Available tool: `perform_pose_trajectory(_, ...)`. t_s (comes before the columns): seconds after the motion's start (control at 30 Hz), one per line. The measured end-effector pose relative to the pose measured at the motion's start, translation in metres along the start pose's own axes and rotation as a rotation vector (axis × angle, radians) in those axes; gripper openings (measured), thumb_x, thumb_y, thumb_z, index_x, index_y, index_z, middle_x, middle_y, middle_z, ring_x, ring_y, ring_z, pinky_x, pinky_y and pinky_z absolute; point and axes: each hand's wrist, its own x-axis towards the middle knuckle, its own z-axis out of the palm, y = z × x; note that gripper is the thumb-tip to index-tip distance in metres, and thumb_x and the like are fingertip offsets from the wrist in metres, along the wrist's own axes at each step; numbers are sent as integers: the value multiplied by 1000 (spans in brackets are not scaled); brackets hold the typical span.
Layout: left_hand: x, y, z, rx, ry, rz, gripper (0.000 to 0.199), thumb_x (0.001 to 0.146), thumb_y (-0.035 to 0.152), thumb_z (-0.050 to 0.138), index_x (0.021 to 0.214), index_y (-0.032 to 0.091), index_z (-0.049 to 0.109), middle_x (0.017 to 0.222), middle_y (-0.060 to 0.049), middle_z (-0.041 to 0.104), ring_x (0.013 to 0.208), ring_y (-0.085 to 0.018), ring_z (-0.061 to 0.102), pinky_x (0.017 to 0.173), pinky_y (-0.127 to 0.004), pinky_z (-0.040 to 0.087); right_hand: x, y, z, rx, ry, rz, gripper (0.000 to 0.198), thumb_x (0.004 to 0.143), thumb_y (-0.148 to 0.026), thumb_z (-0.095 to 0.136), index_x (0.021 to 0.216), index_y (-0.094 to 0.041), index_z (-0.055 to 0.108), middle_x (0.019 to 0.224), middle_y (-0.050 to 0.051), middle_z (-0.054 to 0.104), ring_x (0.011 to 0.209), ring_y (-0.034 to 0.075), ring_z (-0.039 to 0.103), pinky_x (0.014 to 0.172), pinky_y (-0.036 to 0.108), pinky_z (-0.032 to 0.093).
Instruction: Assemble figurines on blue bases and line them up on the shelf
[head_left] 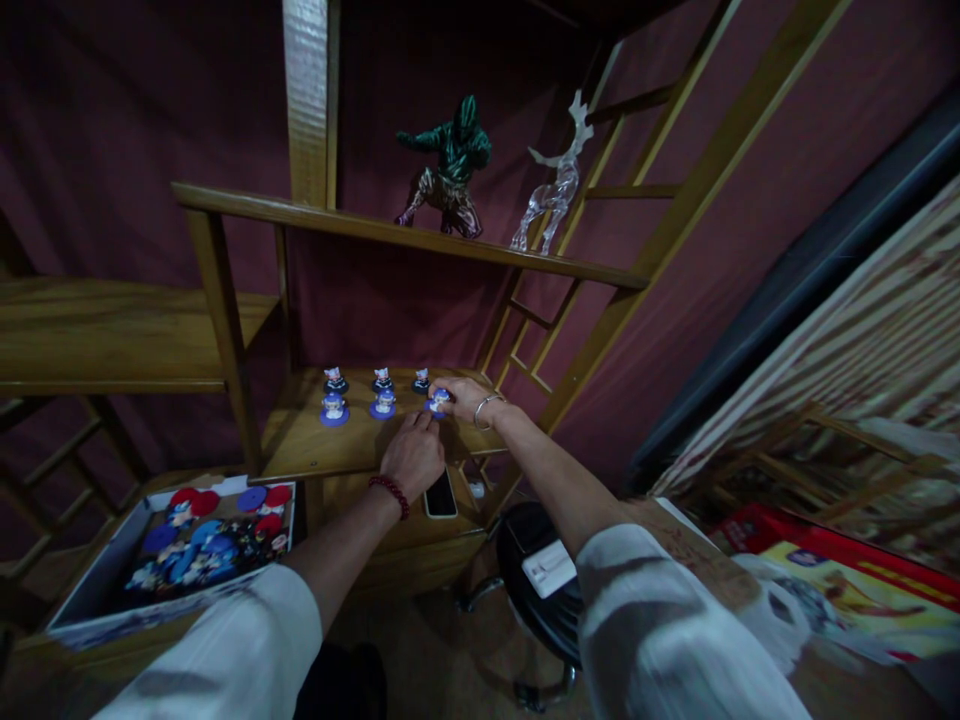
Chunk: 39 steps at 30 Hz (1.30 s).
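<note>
My right hand [463, 397], a silver bangle at its wrist, pinches a small figurine [439, 402] with a purple round base at the right end of the front row. The figurine stands on the wooden shelf [300, 452]. My left hand [414, 452], with a dark red bead bracelet, rests at the shelf's front edge, fingers stretched towards that figurine. Whether its fingertips touch the base I cannot tell. Left of it stand two matching purple-based figurines, one at the end [334, 409] and one in the middle [383, 403]. Behind them is a row of three dark-based figurines [382, 380].
A white box [82, 612] of assorted figurines stands at lower left. On the upper board [330, 217] are a green crouching figure [454, 165] and a clear deer [555, 185]. A phone [441, 496] lies below the shelf. A black stool [517, 570] holds a white packet [550, 569].
</note>
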Motion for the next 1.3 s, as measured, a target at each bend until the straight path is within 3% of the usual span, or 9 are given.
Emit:
perform_pose_trajectory(0.27, 0, 1, -4, -22, -14, -30, 24, 77, 13, 37, 87, 7, 57, 99, -14, 56, 97, -21, 46, 88, -32, 35, 0, 6, 4, 92, -16, 72, 35, 66, -15, 60, 100, -22, 54, 78, -2, 58, 68, 10, 52, 65, 21, 40)
perform_pose_trajectory(0.67, 0, 3, -1, -28, -13, -89, 26, 76, 14, 37, 92, 7, 57, 108, -15, 54, 103, -22, 45, 91, -34, 34, -11, 16, 24, 348, 115, 245, 43, 62, -21, 65, 102, -20, 52, 77, -2, 58, 66, 9, 53, 64, 21, 45)
perform_pose_trajectory(1.0, 2, 2, 1, 1, 5, -134, 28, 75, 16, 39, 94, 5, 56, 106, -16, 54, 105, -23, 43, 92, -35, 32, -6, 10, 34, 496, 142, 258, 39, 62, -22, 64, 100, -18, 55, 81, 0, 61, 68, 9, 57, 68, 22, 47)
perform_pose_trajectory(1.2, 1, 1, 2, -10, 19, -136, 24, 75, 16, 40, 89, 6, 57, 104, -15, 54, 103, -23, 43, 92, -35, 32, -3, 17, 38, 513, 133, 212, 35, 64, -21, 63, 98, -19, 54, 81, -1, 60, 72, 10, 57, 72, 24, 47)
perform_pose_trajectory(1.3, 0, 1, 3, -14, 36, -139, 24, 75, 16, 39, 89, 7, 56, 104, -15, 53, 103, -22, 43, 91, -34, 33, -1, 14, 30, 419, 134, 167, 36, 64, -21, 63, 99, -20, 54, 82, 0, 59, 70, 10, 56, 68, 23, 47)
